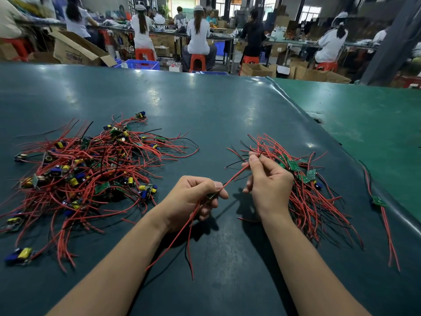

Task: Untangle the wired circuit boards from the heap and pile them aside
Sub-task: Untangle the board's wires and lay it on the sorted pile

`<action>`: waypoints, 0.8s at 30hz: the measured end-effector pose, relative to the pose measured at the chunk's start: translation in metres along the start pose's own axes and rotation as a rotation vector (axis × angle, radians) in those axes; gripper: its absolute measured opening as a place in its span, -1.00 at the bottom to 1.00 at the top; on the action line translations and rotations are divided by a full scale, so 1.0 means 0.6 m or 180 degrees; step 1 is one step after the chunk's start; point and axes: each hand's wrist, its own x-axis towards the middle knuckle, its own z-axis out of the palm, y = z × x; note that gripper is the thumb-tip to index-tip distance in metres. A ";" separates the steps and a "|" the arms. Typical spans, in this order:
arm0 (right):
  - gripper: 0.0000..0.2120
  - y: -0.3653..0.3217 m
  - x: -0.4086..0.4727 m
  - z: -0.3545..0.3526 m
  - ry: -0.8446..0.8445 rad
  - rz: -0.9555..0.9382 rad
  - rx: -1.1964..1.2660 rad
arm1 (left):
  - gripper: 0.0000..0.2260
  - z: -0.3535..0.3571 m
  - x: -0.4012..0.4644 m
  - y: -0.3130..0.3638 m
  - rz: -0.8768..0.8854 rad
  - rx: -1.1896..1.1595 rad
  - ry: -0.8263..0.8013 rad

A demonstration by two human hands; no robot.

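I hold one wired circuit board (210, 195) above the dark green table (205, 115), between the two piles. My left hand (196, 199) has its fingers curled round the small green board, thumb pressed on top, and the board's red and black leads hang down below my palm toward the table edge. One red wire (234, 177) runs up and to the right from that board to my right hand (266, 181), which pinches its far end between thumb and forefinger, the other fingers loosely curled. To my left lies the tangled heap (91, 169) of boards with yellow and blue parts and red wires. Just beside my right hand lies the sorted pile (307, 185), its wires lying roughly the same way. Further right, a lone board (379, 201) rests near the seam with a lighter green mat (364, 115).
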 end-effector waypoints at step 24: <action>-0.79 -0.008 -0.018 0.003 -0.1420 0.1214 0.0089 | -0.72 0.009 0.000 -0.006 0.0514 0.1074 0.0706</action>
